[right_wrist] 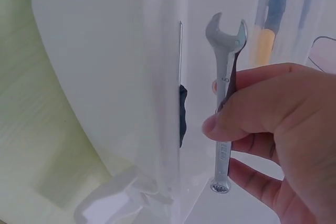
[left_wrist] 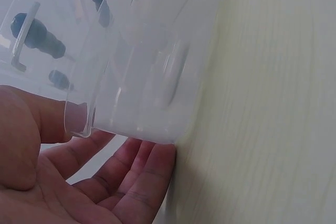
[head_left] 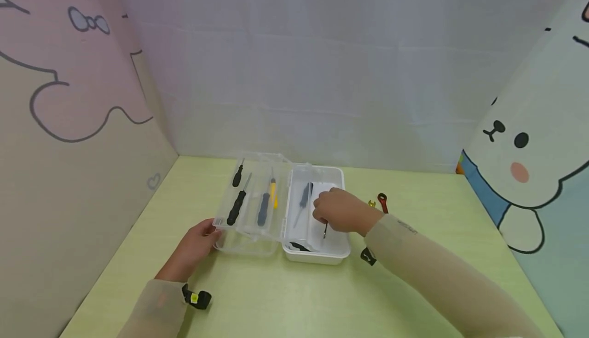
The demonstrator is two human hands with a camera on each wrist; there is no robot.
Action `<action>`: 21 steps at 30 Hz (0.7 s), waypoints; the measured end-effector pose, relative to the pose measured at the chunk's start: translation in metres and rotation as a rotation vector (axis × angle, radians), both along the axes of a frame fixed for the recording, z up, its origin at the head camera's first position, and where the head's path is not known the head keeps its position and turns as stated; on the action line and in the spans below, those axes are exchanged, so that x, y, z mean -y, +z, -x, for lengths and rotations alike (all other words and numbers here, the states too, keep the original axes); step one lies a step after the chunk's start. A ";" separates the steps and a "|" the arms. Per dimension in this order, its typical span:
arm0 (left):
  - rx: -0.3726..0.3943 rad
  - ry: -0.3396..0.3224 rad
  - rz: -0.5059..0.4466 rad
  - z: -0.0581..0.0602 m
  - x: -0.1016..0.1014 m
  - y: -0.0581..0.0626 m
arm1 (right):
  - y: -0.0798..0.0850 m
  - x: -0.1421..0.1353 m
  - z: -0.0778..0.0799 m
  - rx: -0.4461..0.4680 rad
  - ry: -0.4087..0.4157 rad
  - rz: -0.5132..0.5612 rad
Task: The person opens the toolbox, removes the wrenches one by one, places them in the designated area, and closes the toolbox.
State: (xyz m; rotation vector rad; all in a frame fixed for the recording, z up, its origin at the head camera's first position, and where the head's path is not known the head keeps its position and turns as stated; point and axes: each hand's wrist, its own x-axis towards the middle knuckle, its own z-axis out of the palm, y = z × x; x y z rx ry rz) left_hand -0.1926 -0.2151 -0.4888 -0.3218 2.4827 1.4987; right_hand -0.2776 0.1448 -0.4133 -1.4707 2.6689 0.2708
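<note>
My right hand point(head_left: 342, 210) pinches a silver combination wrench point(right_wrist: 224, 59) between thumb and fingers. Its open-ended jaw points up in the right wrist view, and its ring end hangs below the fingers. The wrench is over the white toolbox point(head_left: 317, 257), which stands with its lid open to the left. My left hand point(head_left: 195, 243) grips the near left corner of the clear folding tray point(left_wrist: 131, 114), thumb over the edge and fingers beneath. In the tray lie black-handled screwdrivers point(head_left: 236, 208) and a yellow-handled one point(head_left: 273, 190). Another screwdriver point(head_left: 303, 197) shows within the box.
Right of the box, a red wrench point(head_left: 382, 201) and a gold wrench point(head_left: 371, 203) lie on the table point(head_left: 257, 302), partly behind my right forearm. A white curtain point(head_left: 285, 72) closes off the back, with printed cartoon panels at both sides.
</note>
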 end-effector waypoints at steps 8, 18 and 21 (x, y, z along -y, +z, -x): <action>-0.014 -0.002 0.009 0.000 0.000 -0.002 | 0.007 -0.012 -0.006 -0.042 0.003 0.025; 0.013 0.008 -0.015 0.001 0.001 -0.003 | 0.011 -0.038 -0.008 -0.007 -0.060 0.226; 0.012 0.008 -0.013 0.002 0.001 -0.003 | 0.011 -0.047 -0.010 0.047 -0.104 0.296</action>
